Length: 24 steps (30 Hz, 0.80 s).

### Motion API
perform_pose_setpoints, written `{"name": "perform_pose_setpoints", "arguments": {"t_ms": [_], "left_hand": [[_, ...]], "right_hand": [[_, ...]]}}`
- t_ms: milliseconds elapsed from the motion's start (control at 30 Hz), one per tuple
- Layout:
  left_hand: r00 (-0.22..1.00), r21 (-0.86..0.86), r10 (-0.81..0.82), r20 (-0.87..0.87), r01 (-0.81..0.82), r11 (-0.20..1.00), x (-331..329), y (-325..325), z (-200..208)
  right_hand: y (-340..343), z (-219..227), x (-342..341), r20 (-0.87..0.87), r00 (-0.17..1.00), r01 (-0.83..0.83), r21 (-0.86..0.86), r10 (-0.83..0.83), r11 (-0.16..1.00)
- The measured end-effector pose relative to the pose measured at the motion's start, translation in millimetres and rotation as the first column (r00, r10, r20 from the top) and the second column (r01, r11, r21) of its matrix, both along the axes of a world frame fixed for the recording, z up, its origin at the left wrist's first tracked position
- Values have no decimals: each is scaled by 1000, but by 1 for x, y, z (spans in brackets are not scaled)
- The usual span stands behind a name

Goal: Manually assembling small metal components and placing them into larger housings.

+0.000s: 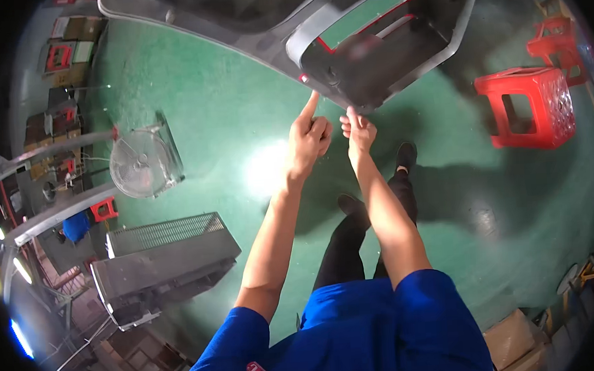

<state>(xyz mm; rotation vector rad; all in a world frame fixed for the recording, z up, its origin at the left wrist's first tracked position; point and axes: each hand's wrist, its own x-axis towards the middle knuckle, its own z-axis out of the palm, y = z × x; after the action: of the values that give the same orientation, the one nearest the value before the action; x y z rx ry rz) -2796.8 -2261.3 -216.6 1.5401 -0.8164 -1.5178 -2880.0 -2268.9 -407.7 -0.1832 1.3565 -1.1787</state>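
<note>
At the top, a large dark grey moulded piece (247, 42) with lighter edges reaches over the floor, its opening trimmed in red. The index finger of my left hand (305, 144) is stretched toward its near edge, by a small red-and-white spot (304, 78); the other fingers are curled, and nothing shows in them. The fingertip seems to touch the edge. Beside it, my right hand (360, 135) is at the piece's lowest corner. Its thumb points up against the rim and its fingers are curled in; what they hold, if anything, is hidden.
Two red plastic stools stand right, the nearer stool (527, 107) in front. On the left are a round floor fan (142, 163) and a grey slatted metal unit (169, 261). Shelving with boxes (71, 50) lines the far left. Cardboard boxes (514, 339) sit at the lower right.
</note>
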Motion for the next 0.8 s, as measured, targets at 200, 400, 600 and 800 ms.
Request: {"name": "perform_pose_setpoints", "arguments": {"t_ms": [200,400,600,800], "left_hand": [[991,38,100,91,-103,994,4,2,-6],[982,-25,169,85,-167,986,-14,16,-14],[954,23,273,127,-278,960,-46,28,-7],[923,64,342,174,-357,932,-72,31,9]], "right_hand": [[-22,30,-102,-638,695,-554,-182,331,812],[-200,9,-176,-965,-260,-773,224,26,593],[-282,-52,-195,-798,-602,-761,565,-21,320],[-295,-61,-192,-665,-697,-714,678,-268,175]]}}
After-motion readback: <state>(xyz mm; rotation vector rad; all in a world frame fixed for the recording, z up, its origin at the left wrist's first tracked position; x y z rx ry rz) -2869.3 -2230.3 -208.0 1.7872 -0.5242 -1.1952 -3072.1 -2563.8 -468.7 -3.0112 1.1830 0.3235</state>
